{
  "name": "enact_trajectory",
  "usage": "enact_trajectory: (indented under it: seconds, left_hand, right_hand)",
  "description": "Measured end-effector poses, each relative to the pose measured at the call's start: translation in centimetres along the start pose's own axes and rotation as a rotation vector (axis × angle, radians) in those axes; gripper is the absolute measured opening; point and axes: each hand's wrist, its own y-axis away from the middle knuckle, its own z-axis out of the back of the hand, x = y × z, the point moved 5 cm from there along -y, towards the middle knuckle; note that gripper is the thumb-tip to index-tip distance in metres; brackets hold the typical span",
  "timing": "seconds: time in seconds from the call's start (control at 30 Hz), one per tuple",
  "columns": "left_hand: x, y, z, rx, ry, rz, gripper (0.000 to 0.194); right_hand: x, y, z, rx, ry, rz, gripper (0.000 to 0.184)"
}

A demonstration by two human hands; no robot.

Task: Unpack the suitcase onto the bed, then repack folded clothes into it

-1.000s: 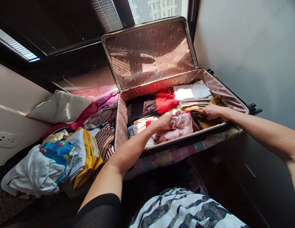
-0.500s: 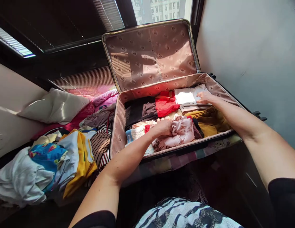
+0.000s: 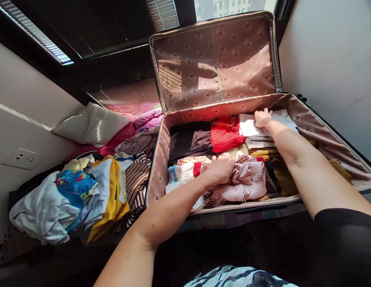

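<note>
An open suitcase (image 3: 157, 175) with a patterned pink lining lies in front of me, full of folded clothes. My left hand (image 3: 221, 169) rests at the left side of a pale pink satin garment (image 3: 248, 177), fingers slightly bent and pointing away from me; its thumb side is hard to see. Farther back, my right hand (image 3: 264, 118) lies on a white folded garment (image 3: 282, 119), its fingers apart. Between the hands and the back wall of the case lies a red garment (image 3: 225, 133), with dark folded clothes (image 3: 189, 141) to its left. Mustard cloth (image 3: 283, 175) sits under my right forearm.
Left of the suitcase is a heap of clothes, including a white garment (image 3: 43, 207), a yellow one (image 3: 112, 199) and a striped one (image 3: 136, 177). A pale pillow (image 3: 92, 125) leans behind it. The raised lid (image 3: 215, 63) stands before the window; a wall (image 3: 334, 59) is at right.
My right hand has shifted across the white garment toward its back left part. My left hand stays by the pink garment. The whole view has swung, so the suitcase appears farther right.
</note>
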Motion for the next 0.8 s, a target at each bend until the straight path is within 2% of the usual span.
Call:
enact_trajectory:
  seconds: [0.13, 0.23, 0.3, 0.33, 0.47, 0.57, 0.67, 0.73, 0.8]
  left_hand:
    - [0.1, -0.1, -0.1, 0.002, 0.012, 0.011, 0.082]
    - [0.2, -0.2, 0.0, 0.016, 0.037, 0.006, 0.098]
    - [0.3, -0.4, 0.1, 0.023, 0.044, -0.004, 0.109]
    - [0.4, -0.4, 0.3, 0.022, 0.044, -0.008, 0.113]
    - [0.7, -0.8, 0.7, 0.037, 0.045, -0.036, 0.110]
    - [1.0, -1.1, 0.8, 0.070, 0.092, -0.099, 0.096]
    - [2.0, -1.7, 0.8, 0.102, 0.200, -0.173, 0.074]
    - [3.3, -2.2, 0.9, 0.118, 0.292, -0.210, 0.062]
    - [4.9, -2.6, 1.3, 0.098, 0.407, -0.239, 0.056]
  right_hand:
    - [-0.6, 1.3, 1.0, 0.067, 0.095, -0.004, 0.023]
    - [-1.6, 3.2, 3.3, 0.082, 0.132, 0.046, 0.013]
    - [-2.4, 4.9, 5.6, 0.083, 0.153, 0.063, 0.004]
    - [-2.8, 5.7, 7.0, 0.073, 0.167, 0.061, 0.006]
    - [-3.7, 9.7, 13.6, -0.025, 0.145, 0.005, 0.025]
    - [-3.2, 13.3, 18.4, -0.155, -0.052, -0.075, 0.034]
    - [-1.7, 17.1, 22.2, -0.338, -0.369, -0.099, 0.027]
    - [-0.1, 19.0, 24.0, -0.397, -0.586, -0.023, 0.023]
    - [1.6, 20.0, 25.2, -0.392, -0.795, 0.110, 0.042]
